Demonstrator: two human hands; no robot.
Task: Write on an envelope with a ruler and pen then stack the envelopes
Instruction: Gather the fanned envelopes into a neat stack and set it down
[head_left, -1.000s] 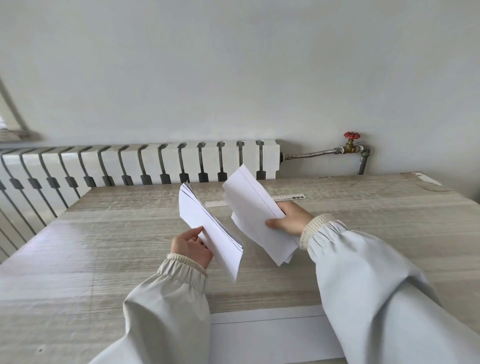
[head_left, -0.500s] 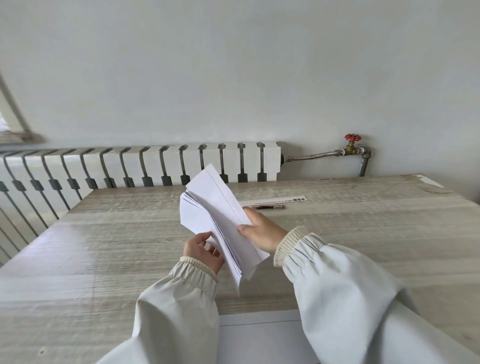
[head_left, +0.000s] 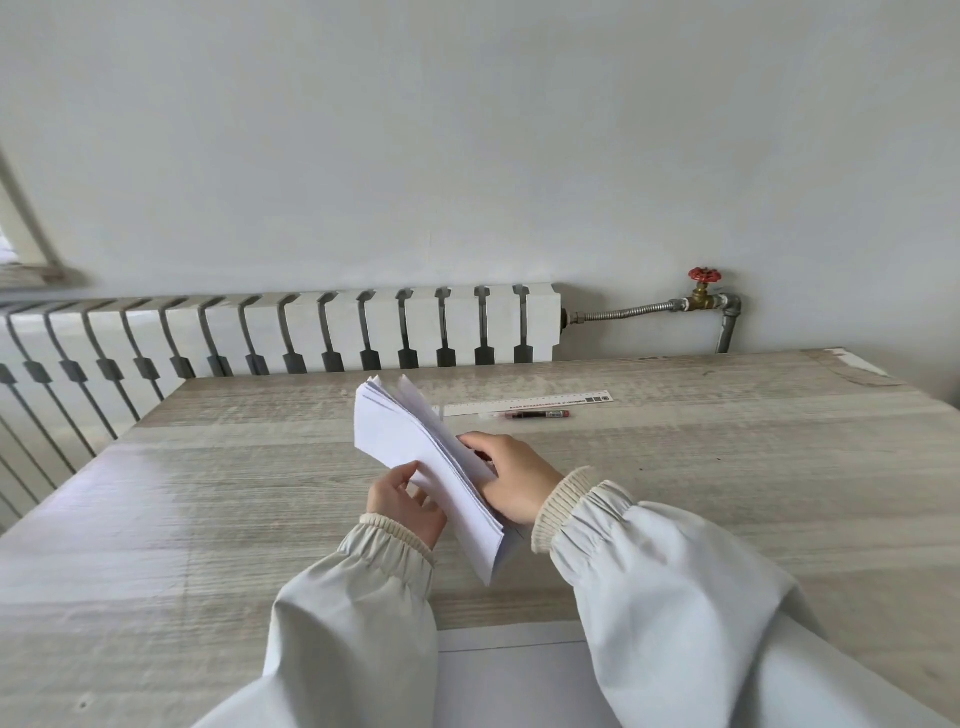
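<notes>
Looking like a plain heated room, home or office unclear: facing a wood-grain table (head_left: 234, 519) against a white ribbed radiator (head_left: 311, 327), red-handled pipe valve (head_left: 702, 275), bare pale wall (head_left: 467, 156)

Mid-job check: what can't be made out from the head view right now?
Head view:
- ruler print: too small; left end behind envelopes.
- Writing on envelopes: most faces hidden inside the bundle.
- Fingers of right hand: behind the envelopes.
- white sheet: cut by bottom edge and sleeves.

Markings on the ruler (head_left: 527, 404) and pen (head_left: 537, 414) are unreadably small.
</notes>
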